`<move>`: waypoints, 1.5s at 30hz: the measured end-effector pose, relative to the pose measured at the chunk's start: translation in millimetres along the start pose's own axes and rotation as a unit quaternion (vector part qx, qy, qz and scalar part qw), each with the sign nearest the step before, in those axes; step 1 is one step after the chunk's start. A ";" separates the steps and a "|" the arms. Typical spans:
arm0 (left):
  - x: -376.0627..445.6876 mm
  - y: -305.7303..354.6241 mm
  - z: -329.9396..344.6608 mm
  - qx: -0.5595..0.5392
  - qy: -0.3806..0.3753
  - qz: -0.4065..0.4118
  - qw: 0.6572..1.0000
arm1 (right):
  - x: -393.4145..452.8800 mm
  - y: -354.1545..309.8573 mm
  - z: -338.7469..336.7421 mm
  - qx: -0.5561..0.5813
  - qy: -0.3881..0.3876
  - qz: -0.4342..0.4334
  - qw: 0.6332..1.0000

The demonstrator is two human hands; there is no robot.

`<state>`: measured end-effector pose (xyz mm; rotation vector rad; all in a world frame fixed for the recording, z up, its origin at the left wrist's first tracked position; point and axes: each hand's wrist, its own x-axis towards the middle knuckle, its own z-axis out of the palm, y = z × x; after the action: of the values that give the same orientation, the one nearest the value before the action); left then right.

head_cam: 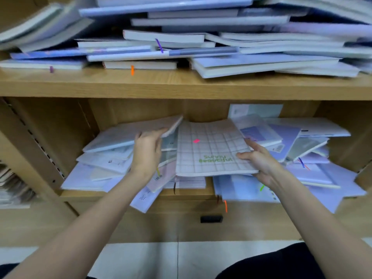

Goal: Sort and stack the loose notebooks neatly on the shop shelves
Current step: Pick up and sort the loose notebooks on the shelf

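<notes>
Head: left hand [147, 150] grips pink notebook [141, 130]; right hand [259, 160] grips grid notebook [211, 150].

Matt wooden shelf [181, 85], glossy plastic-wrapped notebooks [213, 152]

two wooden shelves hold loose notebooks. the upper shelf [181, 85] carries sprawling stacks [201, 37]. the lower shelf [189, 193] bears a jumbled heap [112, 158].
</notes>
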<state>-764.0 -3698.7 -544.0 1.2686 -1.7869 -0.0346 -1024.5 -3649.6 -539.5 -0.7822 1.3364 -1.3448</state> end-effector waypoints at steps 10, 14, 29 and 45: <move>-47.1 -19.6 -29.9 -0.181 -0.197 -0.042 0.963 | -4.0 0.0 11.2 -0.038 -0.021 -0.008 0.999; -35.4 -25.7 -46.3 -0.288 -0.163 -0.261 0.907 | -5.2 -0.5 11.9 -0.035 -0.016 0.000 0.999; -32.6 15.6 -34.5 -0.322 -0.263 -0.319 0.852 | -14.8 -0.8 13.1 -0.103 -0.061 0.009 0.993; -19.2 17.6 1.4 -0.049 -0.174 -0.134 0.974 | 1.8 -15.8 -1.6 -0.569 0.069 -0.078 0.816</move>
<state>-776.8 -3676.5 -548.6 1.4911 -1.8625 -0.5185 -1030.0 -3653.4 -525.0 -1.6204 2.2455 -0.5835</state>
